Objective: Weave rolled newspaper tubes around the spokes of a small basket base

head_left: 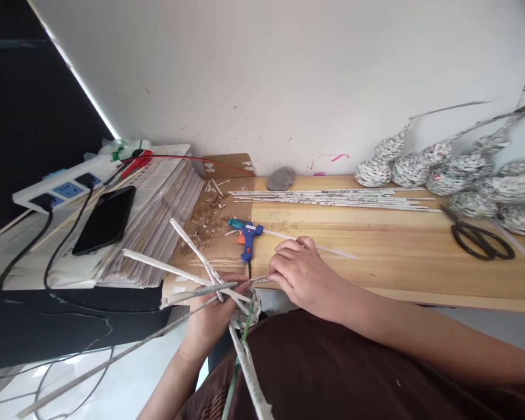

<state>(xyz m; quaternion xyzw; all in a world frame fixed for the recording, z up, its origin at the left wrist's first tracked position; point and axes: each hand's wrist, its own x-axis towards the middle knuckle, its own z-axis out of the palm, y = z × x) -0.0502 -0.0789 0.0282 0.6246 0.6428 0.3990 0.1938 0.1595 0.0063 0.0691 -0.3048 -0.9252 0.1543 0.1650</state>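
A small woven paper piece (254,309) with rolled-paper tubes (175,270) sticking out several ways is near my lap, in front of the table edge. My left hand (212,318) is wrapped round it, with tubes crossing over the fingers and hiding part of them. To its right, my right hand (295,269) pinches one thin paper tube (260,280) that runs out of the woven piece. Just beyond my hands lies a blue glue gun (246,236), with a clear glue stick (306,242) coming out of its back.
Rolled paper sticks (332,198) lie along the wooden table (398,265). Woven gourd shapes (411,169) and black scissors (476,239) are at the right. A grey stone-like lump (280,178) sits by the wall. At left, a paper stack (157,216) bears a phone (105,220) and a power strip (65,189).
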